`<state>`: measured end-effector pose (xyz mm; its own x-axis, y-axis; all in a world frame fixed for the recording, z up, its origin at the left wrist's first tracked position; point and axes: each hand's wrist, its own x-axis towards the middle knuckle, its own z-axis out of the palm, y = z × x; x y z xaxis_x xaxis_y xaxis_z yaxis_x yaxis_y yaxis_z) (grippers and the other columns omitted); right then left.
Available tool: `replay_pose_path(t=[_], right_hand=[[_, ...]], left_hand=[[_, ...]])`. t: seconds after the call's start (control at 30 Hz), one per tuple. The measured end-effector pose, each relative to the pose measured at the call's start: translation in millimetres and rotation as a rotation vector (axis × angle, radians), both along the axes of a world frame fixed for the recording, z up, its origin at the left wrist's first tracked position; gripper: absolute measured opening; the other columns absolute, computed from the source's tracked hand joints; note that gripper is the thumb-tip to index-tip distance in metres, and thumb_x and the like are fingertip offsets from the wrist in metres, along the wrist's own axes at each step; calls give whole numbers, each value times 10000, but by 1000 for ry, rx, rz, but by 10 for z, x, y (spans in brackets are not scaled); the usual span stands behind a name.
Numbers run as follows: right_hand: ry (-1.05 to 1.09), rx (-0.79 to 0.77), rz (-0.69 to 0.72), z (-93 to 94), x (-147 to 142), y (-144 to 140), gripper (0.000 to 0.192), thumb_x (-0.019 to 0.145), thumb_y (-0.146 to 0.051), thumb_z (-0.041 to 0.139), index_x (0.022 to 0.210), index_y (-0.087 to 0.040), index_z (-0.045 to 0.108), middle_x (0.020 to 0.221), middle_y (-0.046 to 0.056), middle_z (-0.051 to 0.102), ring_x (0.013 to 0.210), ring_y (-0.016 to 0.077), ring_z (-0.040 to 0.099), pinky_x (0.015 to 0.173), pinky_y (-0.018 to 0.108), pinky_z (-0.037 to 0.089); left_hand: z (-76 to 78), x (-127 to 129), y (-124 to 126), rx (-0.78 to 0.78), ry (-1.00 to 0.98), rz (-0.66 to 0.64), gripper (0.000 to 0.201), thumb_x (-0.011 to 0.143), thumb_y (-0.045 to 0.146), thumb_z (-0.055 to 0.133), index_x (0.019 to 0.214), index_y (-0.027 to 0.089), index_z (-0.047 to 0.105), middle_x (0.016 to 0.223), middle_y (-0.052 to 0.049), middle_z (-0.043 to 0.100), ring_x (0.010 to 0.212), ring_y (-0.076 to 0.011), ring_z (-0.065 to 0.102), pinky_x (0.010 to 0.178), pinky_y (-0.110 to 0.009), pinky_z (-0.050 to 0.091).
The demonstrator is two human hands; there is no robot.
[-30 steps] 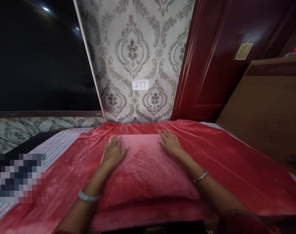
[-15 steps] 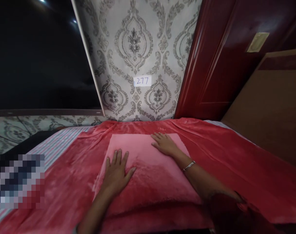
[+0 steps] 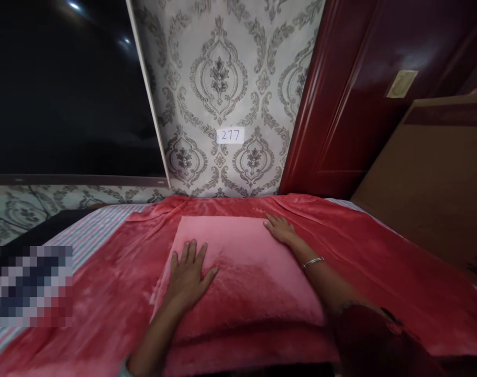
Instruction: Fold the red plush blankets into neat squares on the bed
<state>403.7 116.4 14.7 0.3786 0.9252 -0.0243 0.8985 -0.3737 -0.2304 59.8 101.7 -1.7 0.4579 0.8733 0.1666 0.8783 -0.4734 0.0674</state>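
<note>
Both of your hands lie flat on the plush pink-red square pillow [image 3: 238, 277] at the middle of the bed.

Your left hand [image 3: 189, 277] rests palm down on the pillow's near-left part, fingers spread and apart, gripping nothing. Your right hand [image 3: 280, 230] lies flat at the pillow's far-right corner, fingers open and pointing toward the far edge of the bed, with a thin silver bangle [image 3: 313, 262] on that wrist. The pillow sits on a red velvety blanket [image 3: 379, 262] that covers the bed; the pillow's far edge is near the blanket's far edge, by the wall. A striped sheet [image 3: 92, 230] shows at the bed's left side. On the grey damask wallpaper [image 3: 222, 78] behind the bed hangs a small white label reading 277 [image 3: 230, 135].
</note>
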Motion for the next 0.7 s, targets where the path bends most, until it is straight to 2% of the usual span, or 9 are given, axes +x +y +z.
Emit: replay_pose_path(t=[0.1,0.2,0.27,0.37,0.53,0.6,0.7], right_hand=[[-64,46,26,209,-257,19,637,1035,-514,295,1610,-241,275,1680,135,236,1553,336,154,1187,621,181],[-93,107,194,382,-664,22,634,1033,-507,334,1608,-245,285,1679,118,249,1556,300,160,1220,546,151],[-72,106,288,409,-899,5,643,1030,-515,352,1607,-239,286,1675,122,260,1551,287,185,1222,522,154],[-41,78,315,293,-1055,-40,655,1028,-513,368,1602,-205,296,1675,150,243,1551,295,183,1214,536,168],[-29,112,298,0,-981,-83,642,1031,-509,343,1599,-212,302,1679,132,235,1546,294,198,1215,550,148],[-36,144,290,-52,-963,-83,614,1039,-483,317,1594,-220,317,1673,128,258,1540,283,221,1215,547,151],[-39,180,278,-70,-971,-88,566,1051,-410,269,1580,-229,351,1662,114,293,1532,269,245,1213,540,164]], left_hand=[[-9,2,1,-1,2,-5,734,966,601,411,1555,163,411,1656,-204,242,1542,-382,189,1204,-649,171],[-20,8,3,6,-2,-9,736,969,599,409,1558,157,404,1656,-212,234,1544,-382,179,1206,-649,164],[-21,9,2,12,-9,-6,726,969,586,423,1554,156,411,1654,-215,243,1542,-384,190,1205,-649,168],[-9,-12,2,-5,-20,-6,726,965,586,431,1557,166,406,1653,-210,248,1541,-381,198,1204,-649,169],[142,-44,13,-86,5,-45,758,955,618,421,1578,190,363,1653,-192,262,1545,-369,184,1209,-637,169],[264,22,27,-97,9,-105,758,955,616,430,1581,196,357,1644,-182,296,1540,-358,214,1215,-614,190],[437,247,114,-103,7,-293,707,984,572,397,1590,215,331,1645,-146,311,1543,-298,235,1235,-567,187]])
